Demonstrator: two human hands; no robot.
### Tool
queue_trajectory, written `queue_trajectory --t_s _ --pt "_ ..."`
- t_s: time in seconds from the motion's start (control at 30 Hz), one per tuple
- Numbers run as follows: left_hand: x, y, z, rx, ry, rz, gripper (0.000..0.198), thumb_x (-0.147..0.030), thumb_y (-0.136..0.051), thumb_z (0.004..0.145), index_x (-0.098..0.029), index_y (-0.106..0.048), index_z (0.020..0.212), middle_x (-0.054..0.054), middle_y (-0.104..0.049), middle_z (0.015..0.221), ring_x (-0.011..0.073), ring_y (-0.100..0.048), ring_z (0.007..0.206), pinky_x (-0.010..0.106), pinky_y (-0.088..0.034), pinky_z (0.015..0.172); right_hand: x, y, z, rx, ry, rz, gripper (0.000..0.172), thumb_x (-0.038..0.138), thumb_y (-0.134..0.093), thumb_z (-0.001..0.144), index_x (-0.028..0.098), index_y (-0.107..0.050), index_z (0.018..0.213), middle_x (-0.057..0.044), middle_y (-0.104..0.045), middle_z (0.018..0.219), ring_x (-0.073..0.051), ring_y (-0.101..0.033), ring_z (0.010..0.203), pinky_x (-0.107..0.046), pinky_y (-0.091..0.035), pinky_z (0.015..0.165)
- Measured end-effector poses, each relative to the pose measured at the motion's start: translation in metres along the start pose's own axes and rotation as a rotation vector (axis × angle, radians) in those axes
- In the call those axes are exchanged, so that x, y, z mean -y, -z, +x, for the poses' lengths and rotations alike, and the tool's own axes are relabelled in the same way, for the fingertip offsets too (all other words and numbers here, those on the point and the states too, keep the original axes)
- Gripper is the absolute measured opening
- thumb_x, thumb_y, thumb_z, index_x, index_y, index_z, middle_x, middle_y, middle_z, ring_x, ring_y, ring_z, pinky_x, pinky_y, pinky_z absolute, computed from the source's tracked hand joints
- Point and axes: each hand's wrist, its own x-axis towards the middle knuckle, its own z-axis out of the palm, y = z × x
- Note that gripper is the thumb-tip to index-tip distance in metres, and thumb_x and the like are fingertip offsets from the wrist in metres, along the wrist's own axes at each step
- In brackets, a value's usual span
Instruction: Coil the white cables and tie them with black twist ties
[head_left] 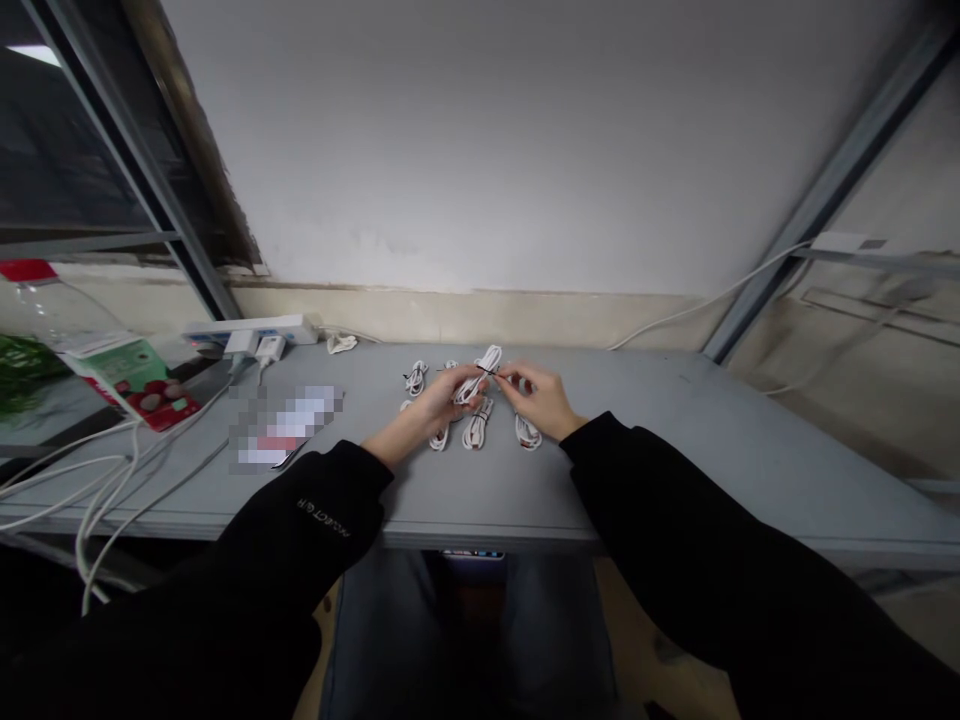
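Observation:
Between my hands, just above the table, is a coiled white cable [490, 358] with a dark tie around its middle. My left hand [442, 398] grips the coil from the left side. With thumb and forefinger pressed together, my right hand [541, 396] pinches the dark tie [487, 370] at the right of the bundle. More bundled white cables lie on the table around and below my hands: one at the left [415, 377], one below the held coil [475, 430], one beneath my right hand [529, 435]. Several others are partly hidden by my left hand.
The grey table [465, 500] meets a pale wall [525, 150] at its back. On the left are a power strip [255, 328] with plugged-in chargers, a blurred-out flat object [289, 425], a green and red carton [139, 380] and loose white cords [112, 490]. Metal posts rise at both sides.

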Motion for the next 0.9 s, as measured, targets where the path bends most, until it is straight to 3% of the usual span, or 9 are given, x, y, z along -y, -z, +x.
queue_trajectory --t_s 0.2,0.47,0.6,0.73,0.9 --pt "0.002 -0.003 -0.002 -0.089 -0.022 0.17 0.022 -0.04 -0.055 0.086 -0.021 -0.055 0.075 0.001 -0.053 0.067 0.0094 -0.039 0.049 0.026 -0.031 0.053 0.005 0.002 0.0 0.043 -0.11 0.129 0.017 0.034 -0.057 0.087 0.021 -0.067 0.085 -0.002 -0.069 0.077 -0.014 -0.056 0.061 -0.027 -0.044 0.057" --pt "0.005 -0.001 0.0 -0.072 -0.056 0.171 0.03 -0.049 -0.059 0.083 -0.02 -0.057 0.079 0.001 -0.058 0.072 0.0089 -0.041 0.049 0.026 -0.029 0.05 0.002 -0.006 0.001 0.027 -0.35 0.429 0.025 0.043 -0.068 0.076 0.019 -0.063 0.077 -0.004 -0.069 0.076 -0.013 -0.06 0.063 -0.027 -0.048 0.058" --pt "0.007 0.0 0.003 -0.082 -0.062 0.166 0.028 -0.047 -0.059 0.085 -0.019 -0.056 0.085 0.001 -0.06 0.074 0.0087 -0.044 0.05 0.025 -0.029 0.05 0.001 -0.007 0.002 0.078 -0.484 0.576 0.035 0.049 -0.074 0.069 0.018 -0.062 0.081 -0.004 -0.069 0.075 -0.012 -0.059 0.058 -0.026 -0.048 0.053" --pt "0.01 0.001 0.005 -0.08 -0.069 0.187 0.02 -0.039 -0.058 0.087 -0.019 -0.057 0.087 0.001 -0.062 0.074 0.0091 -0.048 0.052 0.024 -0.031 0.051 0.004 -0.005 0.003 0.122 -0.511 0.622 0.036 0.049 -0.074 0.069 0.018 -0.06 0.081 -0.002 -0.068 0.071 -0.01 -0.055 0.052 -0.024 -0.045 0.05" --pt "0.014 0.002 0.007 -0.034 -0.115 0.211 0.021 -0.039 -0.056 0.088 -0.019 -0.059 0.086 0.003 -0.064 0.072 0.0099 -0.049 0.048 0.025 -0.034 0.05 0.005 -0.004 0.003 0.029 -0.459 0.547 0.029 0.045 -0.073 0.072 0.018 -0.064 0.078 -0.002 -0.065 0.072 -0.011 -0.054 0.055 -0.026 -0.046 0.054"
